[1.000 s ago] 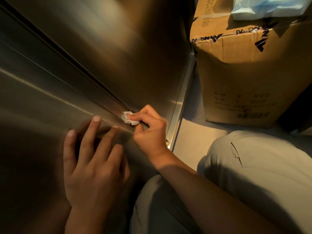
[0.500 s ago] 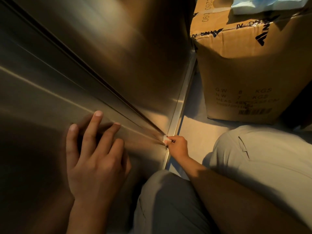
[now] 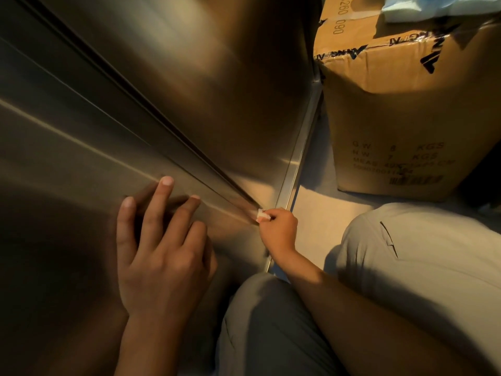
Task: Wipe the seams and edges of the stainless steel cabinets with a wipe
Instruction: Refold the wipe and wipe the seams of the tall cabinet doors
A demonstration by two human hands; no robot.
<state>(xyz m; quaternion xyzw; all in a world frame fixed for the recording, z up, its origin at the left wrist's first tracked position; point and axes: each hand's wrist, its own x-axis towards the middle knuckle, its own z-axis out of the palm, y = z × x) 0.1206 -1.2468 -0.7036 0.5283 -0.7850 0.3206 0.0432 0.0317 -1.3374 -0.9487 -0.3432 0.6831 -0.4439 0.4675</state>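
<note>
A: Where the dark seam [image 3: 173, 128] runs down btwn the two stainless steel cabinet panels [image 3: 217, 85], right hand [image 3: 279, 230] sits at its bottom end, low, next to the floor trim strip [image 3: 298, 147]. Fingers curled, pinching a small white wipe [image 3: 262, 214]. Wipe touching the metal right at the seam's foot.

B: Left hand?

A: Left hand [image 3: 160, 253] flat on the near panel, fingers spread and straight, tips pointing up twd the seam. Holds nothing. Apart from the right hand, w/ bare steel btwn them. Faint reflection of the fingers under it.

B: How much of the wipe shows?

A: Only a small bunched bit, sticking out past the fingertips. Rest hidden in the hand.

B: Surroundings?

A: Cardboard box [image 3: 406, 118] on the floor [image 3: 311, 210], right of the cabinet, close to the trim strip; can't tell if touching. Black print and tape on it, faint weight markings on the side, barcode lower down. Pale blue plastic packaging [image 3: 433, 6] on top of the box, partly out of frame. Person crouched: grey trousers, one knee [image 3: 265, 316] low centre, the other [image 3: 406, 253] to the right. Warm low light, panels streaky w/ glare.
</note>
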